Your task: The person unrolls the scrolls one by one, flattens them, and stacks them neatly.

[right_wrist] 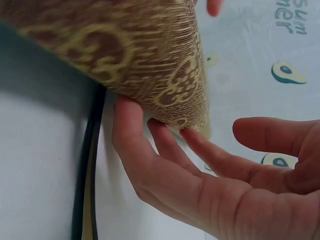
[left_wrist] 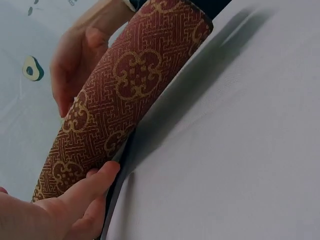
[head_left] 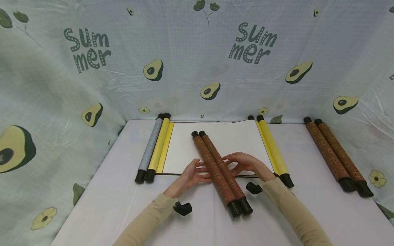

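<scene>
A rolled-up scroll (head_left: 213, 167), two parallel rolls of brown cloth with gold patterning and black end knobs, lies slanted between the hands in the head view. It is raised, casting a shadow on the table in the left wrist view. My left hand (head_left: 192, 174) touches it from the left, fingers extended under the roll. From the right, my right hand (head_left: 244, 162) supports its underside with the fingertips; the right wrist view shows that thumb standing apart from the cloth. Beneath and behind lies an unrolled scroll (head_left: 181, 143), blank white with yellow side borders.
Another brown patterned scroll (head_left: 328, 153) lies at the table's right. A grey roll (head_left: 150, 147) sits against the unrolled scroll's left yellow roller (head_left: 159, 147); a second yellow roller (head_left: 274, 147) bounds its right side. A printed curtain (head_left: 181, 44) hangs behind the white table (head_left: 101, 212).
</scene>
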`<state>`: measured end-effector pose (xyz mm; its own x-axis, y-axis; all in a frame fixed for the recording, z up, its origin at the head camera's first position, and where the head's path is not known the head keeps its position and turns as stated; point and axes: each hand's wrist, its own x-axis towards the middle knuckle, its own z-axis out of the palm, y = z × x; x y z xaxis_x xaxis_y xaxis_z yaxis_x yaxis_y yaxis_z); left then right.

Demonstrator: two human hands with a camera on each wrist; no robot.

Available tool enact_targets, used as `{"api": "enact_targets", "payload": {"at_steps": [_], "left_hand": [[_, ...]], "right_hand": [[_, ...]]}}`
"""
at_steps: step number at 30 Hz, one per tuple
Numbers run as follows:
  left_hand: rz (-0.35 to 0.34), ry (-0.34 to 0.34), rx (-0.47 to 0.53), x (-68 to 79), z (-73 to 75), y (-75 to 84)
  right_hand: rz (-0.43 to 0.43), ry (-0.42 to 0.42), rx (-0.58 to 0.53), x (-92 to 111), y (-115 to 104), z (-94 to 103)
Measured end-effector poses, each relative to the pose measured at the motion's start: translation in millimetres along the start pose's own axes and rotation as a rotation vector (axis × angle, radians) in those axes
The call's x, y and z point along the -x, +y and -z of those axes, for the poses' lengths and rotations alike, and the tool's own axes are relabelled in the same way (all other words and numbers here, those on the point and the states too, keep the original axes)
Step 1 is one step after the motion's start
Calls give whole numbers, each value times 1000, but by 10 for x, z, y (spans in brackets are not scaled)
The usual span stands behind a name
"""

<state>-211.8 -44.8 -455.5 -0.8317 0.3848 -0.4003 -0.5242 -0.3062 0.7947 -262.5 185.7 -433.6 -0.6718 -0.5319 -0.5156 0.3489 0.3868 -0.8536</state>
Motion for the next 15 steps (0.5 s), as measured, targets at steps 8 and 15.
{"api": "enact_targets", "payload": {"at_steps": [8, 15], "left_hand": [[10, 20, 19, -51, 27, 68], [18, -6, 19, -68, 20, 140]], "right_hand": [[36, 5, -71, 39, -21, -55], [66, 36, -95, 78, -38, -77]]}}
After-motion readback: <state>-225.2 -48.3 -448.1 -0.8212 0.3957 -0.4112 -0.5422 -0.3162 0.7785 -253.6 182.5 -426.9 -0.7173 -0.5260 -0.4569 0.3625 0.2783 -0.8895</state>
